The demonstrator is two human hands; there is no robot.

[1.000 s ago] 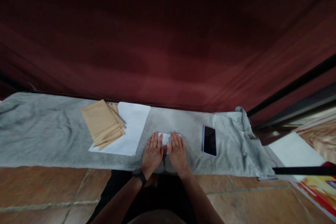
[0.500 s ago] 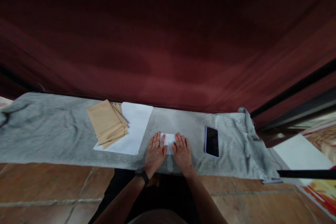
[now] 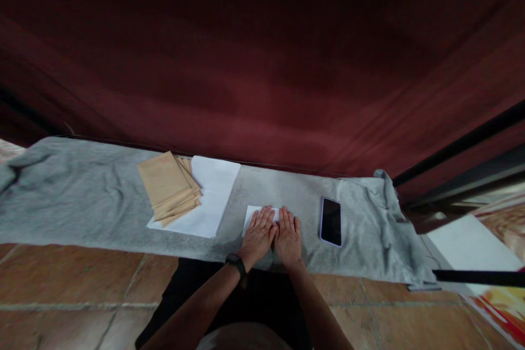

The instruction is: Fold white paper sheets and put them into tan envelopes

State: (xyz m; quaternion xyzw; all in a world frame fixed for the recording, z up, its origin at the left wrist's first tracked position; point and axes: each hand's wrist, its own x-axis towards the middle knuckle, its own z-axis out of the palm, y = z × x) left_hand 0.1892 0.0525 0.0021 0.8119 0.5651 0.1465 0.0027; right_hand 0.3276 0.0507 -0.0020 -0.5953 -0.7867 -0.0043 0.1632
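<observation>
A small folded white paper (image 3: 251,214) lies on the grey cloth (image 3: 82,202), mostly covered by my hands. My left hand (image 3: 258,234), with a black watch on its wrist, lies flat on the paper with its fingers stretched out. My right hand (image 3: 289,234) lies flat beside it, fingers together and extended, touching the left hand. Both press down on the paper near the cloth's front edge.
A fanned stack of brown envelopes (image 3: 169,187) rests on white sheets (image 3: 209,197) to the left. A black phone (image 3: 330,221) lies face up to the right. A dark red curtain (image 3: 262,65) hangs behind. Terracotta floor tiles (image 3: 82,290) lie in front.
My two hands have come together, the left sliding right until it touches the right, and the paper's left corner now shows. The view has shifted slightly.
</observation>
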